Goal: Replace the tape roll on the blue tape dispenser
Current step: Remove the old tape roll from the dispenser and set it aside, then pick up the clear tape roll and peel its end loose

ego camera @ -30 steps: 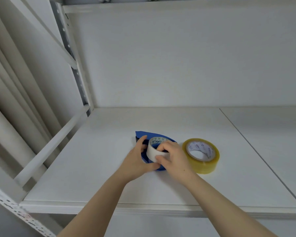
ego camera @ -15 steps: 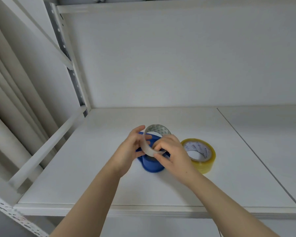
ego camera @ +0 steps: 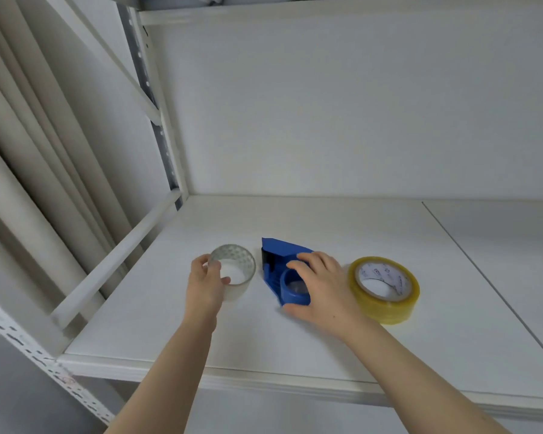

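Note:
The blue tape dispenser [ego camera: 278, 270] lies on the white shelf [ego camera: 326, 339] with its round hub bare. My right hand [ego camera: 322, 286] rests over the dispenser's right side, fingers curled on it. To the left, my left hand [ego camera: 206, 281] grips a thin, nearly used-up clear tape roll [ego camera: 232, 270] by its rim, low over the shelf or touching it. A full yellowish tape roll [ego camera: 384, 289] lies flat on the shelf just right of my right hand.
The shelf's back wall [ego camera: 326, 104] stands behind the objects. A white metal upright and a slanted rail [ego camera: 119, 255] bound the left side. The shelf's front edge [ego camera: 295, 383] runs below my forearms. A seam [ego camera: 483, 277] crosses the shelf at right.
The thin clear roll has come off the dispenser's hub and moved left in my left hand. My right hand has let go of the roll and now sits on the dispenser.

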